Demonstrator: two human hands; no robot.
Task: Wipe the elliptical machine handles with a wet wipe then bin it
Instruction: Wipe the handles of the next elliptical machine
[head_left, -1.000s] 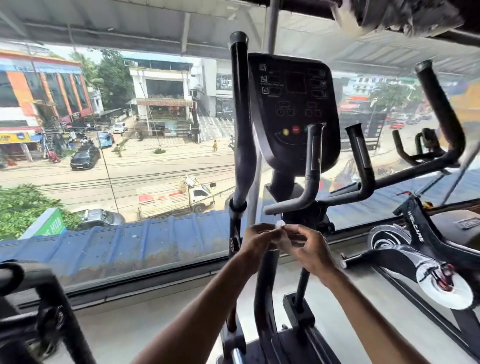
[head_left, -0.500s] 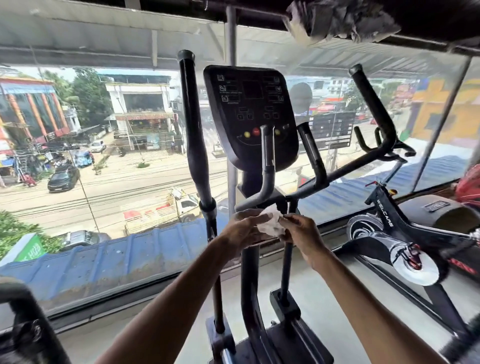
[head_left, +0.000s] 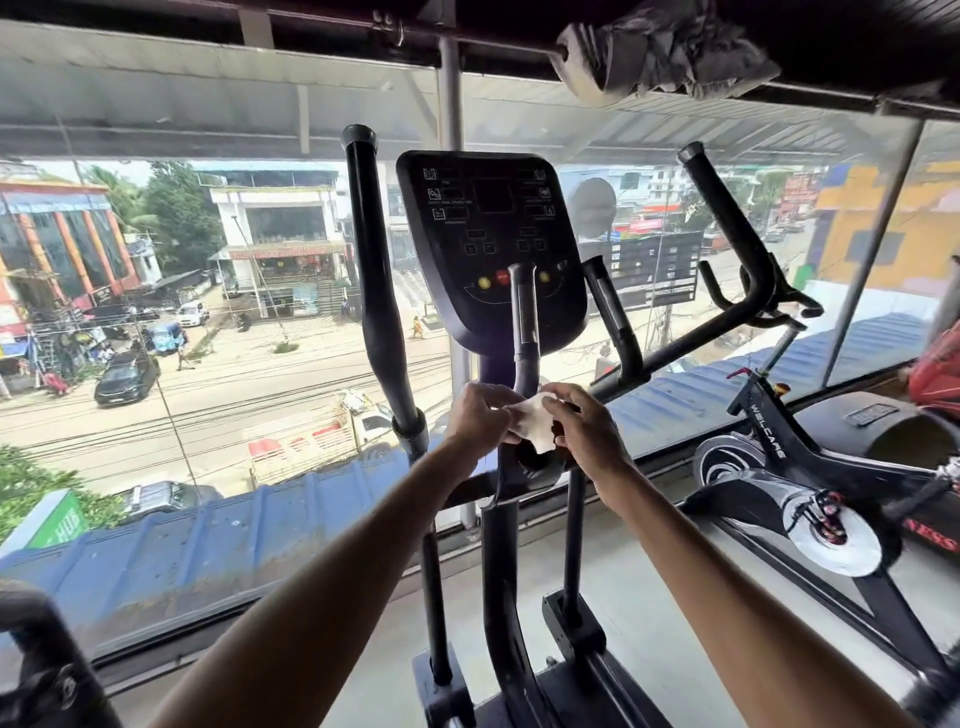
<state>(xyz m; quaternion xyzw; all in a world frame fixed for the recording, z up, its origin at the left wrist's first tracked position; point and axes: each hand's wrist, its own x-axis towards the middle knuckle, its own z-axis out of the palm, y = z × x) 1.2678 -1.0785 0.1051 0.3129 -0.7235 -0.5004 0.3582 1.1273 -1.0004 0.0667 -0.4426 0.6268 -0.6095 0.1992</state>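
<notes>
While the elliptical's left moving handle stands apart, left hand pinches one edge of the white wet wipe; right hand pinches the other, in front of the fixed handle base, below the console.

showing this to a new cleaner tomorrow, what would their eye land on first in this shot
First the hands at centre: the left hand and right hand both pinch a white wet wipe near the foot of the short inner handle. Above them stands the black console with red and yellow buttons, flanked by the tall left handle and the angled right handle. Behind, the wide window looks down on a street.
</notes>
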